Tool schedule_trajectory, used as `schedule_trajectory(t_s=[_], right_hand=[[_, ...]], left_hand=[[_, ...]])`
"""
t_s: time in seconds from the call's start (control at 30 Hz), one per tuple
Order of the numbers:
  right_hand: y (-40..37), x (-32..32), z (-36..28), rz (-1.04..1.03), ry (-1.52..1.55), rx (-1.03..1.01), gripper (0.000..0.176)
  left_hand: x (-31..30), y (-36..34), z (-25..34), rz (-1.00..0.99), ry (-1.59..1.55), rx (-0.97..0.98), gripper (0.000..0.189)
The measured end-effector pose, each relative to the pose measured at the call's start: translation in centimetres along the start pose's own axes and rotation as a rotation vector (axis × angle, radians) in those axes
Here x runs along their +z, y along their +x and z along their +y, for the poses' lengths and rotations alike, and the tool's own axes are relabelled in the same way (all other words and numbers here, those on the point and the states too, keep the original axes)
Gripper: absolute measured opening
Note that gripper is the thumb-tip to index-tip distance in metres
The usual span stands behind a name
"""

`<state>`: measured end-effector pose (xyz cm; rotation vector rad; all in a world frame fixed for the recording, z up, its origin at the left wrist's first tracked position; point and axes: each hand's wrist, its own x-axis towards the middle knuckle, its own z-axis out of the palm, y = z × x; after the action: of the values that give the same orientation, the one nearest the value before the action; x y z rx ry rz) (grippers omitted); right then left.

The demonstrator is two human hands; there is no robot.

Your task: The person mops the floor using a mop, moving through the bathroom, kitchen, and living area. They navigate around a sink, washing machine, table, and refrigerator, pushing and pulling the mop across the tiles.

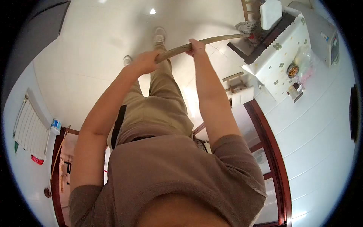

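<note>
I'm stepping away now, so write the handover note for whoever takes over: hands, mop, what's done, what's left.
Left hand: closed around the near end of the mop handle.
Right hand: closed on the same handle, a little further along.
Mop head: far end, down by the table with the flowered cloth, over the white floor.
Done: mop is gripped in both hands and stretched out ahead of the feet.
Left: no wet streaks show, so how much floor is covered cannot be told.
</note>
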<state>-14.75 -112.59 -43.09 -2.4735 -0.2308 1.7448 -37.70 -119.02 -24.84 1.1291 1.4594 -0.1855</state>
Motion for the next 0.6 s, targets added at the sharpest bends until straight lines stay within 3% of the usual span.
schedule_trajectory(t_s=[0.07, 0.13, 0.2, 0.3, 0.33, 0.47, 0.57, 0.6], right_hand=[[-1.0, 3.4, 2.5, -0.016, -0.029, -0.016, 0.033], [-1.8, 5.0, 5.0, -0.029, -0.074, -0.023, 0.032], [-3.1, 8.1, 7.5, -0.172, -0.174, -0.062, 0.031], [-11.3, 12.7, 10.0, -0.270, -0.135, -0.039, 0.031], [-10.7, 14.2, 12.3, -0.390, -0.253, -0.110, 0.031], [-15.1, 22.5, 19.2, -0.335, -0.310, -0.116, 0.031], [-21.1, 23.9, 20.2, -0.437, -0.371, -0.178, 0.029], [-21.5, 25.0, 21.3, -0.445, -0.376, -0.185, 0.029]], left_hand=[[-0.6, -4.6, -4.6, -0.034, 0.005, -0.134, 0.032], [-0.6, -8.1, -6.9, 0.053, 0.007, -0.092, 0.034], [-1.0, -13.5, -10.5, 0.102, -0.045, -0.130, 0.037], [-0.7, -21.4, -14.6, 0.149, -0.082, -0.251, 0.033], [0.9, -24.5, -16.7, 0.221, -0.098, -0.248, 0.037], [4.7, -33.2, -23.8, 0.359, -0.215, -0.289, 0.044], [6.7, -38.9, -25.3, 0.400, -0.301, -0.382, 0.045], [8.0, -40.8, -26.7, 0.461, -0.303, -0.329, 0.046]])
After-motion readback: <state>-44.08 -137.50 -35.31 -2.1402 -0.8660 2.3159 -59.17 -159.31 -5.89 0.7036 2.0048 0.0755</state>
